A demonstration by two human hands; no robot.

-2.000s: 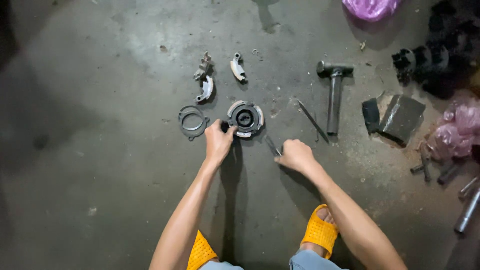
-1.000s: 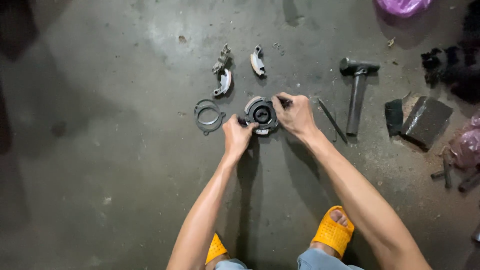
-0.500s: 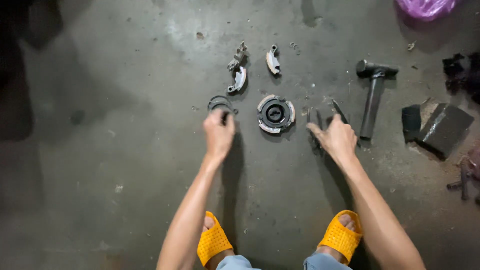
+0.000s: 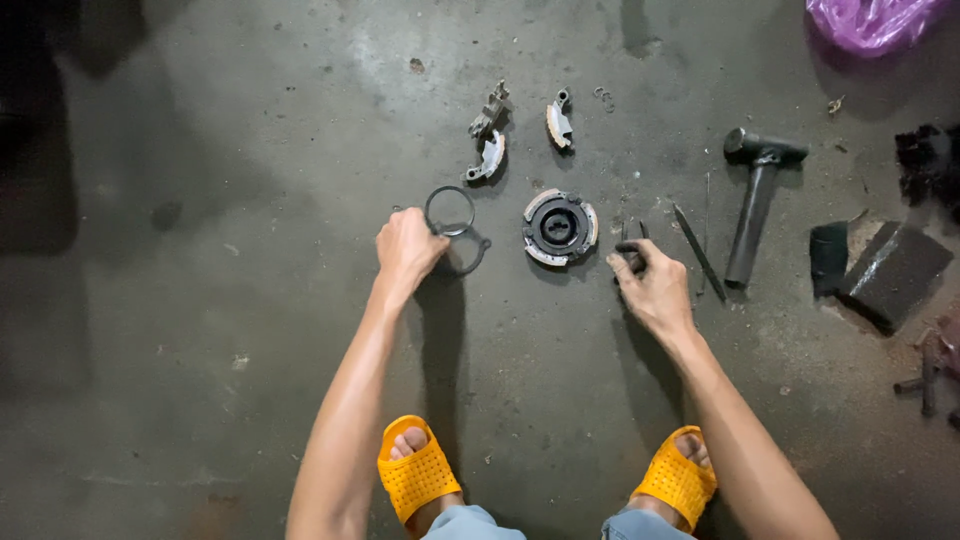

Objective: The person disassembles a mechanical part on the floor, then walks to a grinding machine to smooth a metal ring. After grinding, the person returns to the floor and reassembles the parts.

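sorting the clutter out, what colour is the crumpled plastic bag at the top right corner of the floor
Purple; the crumpled plastic bag shows in the head view.

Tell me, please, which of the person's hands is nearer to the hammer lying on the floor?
Right. The right hand rests just left of the hammer, past a thin rod, gripping a small dark tool. The left hand sits far left, beyond the round clutch assembly, on thin metal rings.

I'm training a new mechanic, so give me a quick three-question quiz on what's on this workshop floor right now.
1. True or false: the left hand lifts a thin metal ring.
2. What does the right hand grip? A) small dark tool B) hammer C) purple bag
3. Which round part lies between the hands?

Key: 1 true. 2 A, the small dark tool; the hammer lies untouched. 3 the round clutch assembly.
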